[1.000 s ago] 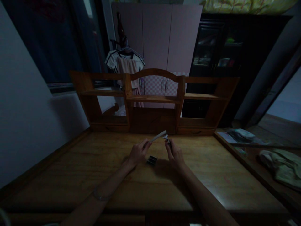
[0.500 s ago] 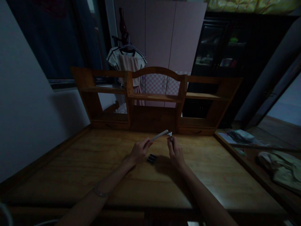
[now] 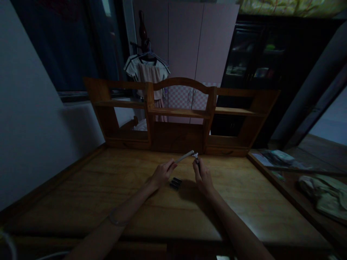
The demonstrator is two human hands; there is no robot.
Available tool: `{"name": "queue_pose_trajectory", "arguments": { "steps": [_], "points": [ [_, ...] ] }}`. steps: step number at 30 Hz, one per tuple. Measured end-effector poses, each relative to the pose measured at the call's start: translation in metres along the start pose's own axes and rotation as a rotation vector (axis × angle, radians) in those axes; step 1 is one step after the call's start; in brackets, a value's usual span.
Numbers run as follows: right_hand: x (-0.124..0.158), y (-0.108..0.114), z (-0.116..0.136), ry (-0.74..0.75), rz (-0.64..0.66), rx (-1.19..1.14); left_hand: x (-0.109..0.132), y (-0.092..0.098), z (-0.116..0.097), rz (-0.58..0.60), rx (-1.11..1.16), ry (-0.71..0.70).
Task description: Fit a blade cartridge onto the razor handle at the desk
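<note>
My left hand (image 3: 162, 174) is closed around the near end of a slim pale stick (image 3: 185, 156), which slants up to the right; its exact kind is too dim to make out. In my right hand (image 3: 203, 177) is a razor (image 3: 195, 156) with a silvery T-shaped head and a dark handle, held upright between thumb and fingers. The stick's far tip is right at the razor head; whether they touch, I cannot tell. Below and between my hands, a small black case with slots (image 3: 175, 183) lies on the wooden desk (image 3: 162, 216).
A wooden shelf unit (image 3: 179, 112) stands along the desk's back edge. To the right, beyond the raised desk edge, lie a bag-like cloth item (image 3: 325, 193) and a plastic-wrapped packet (image 3: 282, 156). A white wall (image 3: 32, 126) borders the left side.
Hardly anything differs. The stick's tip and the razor head have shifted very slightly against each other, both hands keep their hold, and the view has moved a little.
</note>
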State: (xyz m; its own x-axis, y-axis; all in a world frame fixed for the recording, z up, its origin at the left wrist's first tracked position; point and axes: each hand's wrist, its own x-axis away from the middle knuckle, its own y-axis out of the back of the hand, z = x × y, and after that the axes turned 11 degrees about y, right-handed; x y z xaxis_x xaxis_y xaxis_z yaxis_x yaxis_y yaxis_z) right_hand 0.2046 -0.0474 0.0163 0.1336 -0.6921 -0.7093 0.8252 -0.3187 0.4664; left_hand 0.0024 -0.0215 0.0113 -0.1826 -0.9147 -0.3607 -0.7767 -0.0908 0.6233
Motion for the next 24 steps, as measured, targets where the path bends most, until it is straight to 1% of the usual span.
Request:
{"name": "queue_pose_trajectory", "arguments": {
  "steps": [5,9,11,14,16,20,24],
  "points": [
    [0.0001,-0.0005,-0.0015,0.002,0.005,-0.003,-0.0002,-0.0011,0.0024,-0.057,-0.039,0.013],
    [-0.0002,-0.0003,-0.0008,0.017,0.004,-0.005,-0.0011,-0.0012,0.0012,-0.041,-0.062,-0.002],
    [-0.0003,-0.0002,0.0001,0.019,-0.001,-0.006,-0.0020,-0.0011,0.0012,-0.046,-0.081,0.019],
    [-0.0003,-0.0003,0.0011,0.008,-0.002,-0.006,-0.0026,-0.0005,0.0027,-0.088,-0.087,0.069],
    [-0.0002,-0.0005,0.0013,-0.003,0.005,-0.009,-0.0020,0.0000,0.0031,-0.107,-0.061,0.066],
    [0.0001,-0.0006,0.0010,-0.010,0.018,-0.002,-0.0003,0.0003,0.0007,-0.063,-0.034,0.007],
    [0.0001,-0.0002,0.0008,-0.004,0.014,0.023,-0.0008,0.0015,-0.0002,-0.049,-0.058,0.017]
  ]
}}
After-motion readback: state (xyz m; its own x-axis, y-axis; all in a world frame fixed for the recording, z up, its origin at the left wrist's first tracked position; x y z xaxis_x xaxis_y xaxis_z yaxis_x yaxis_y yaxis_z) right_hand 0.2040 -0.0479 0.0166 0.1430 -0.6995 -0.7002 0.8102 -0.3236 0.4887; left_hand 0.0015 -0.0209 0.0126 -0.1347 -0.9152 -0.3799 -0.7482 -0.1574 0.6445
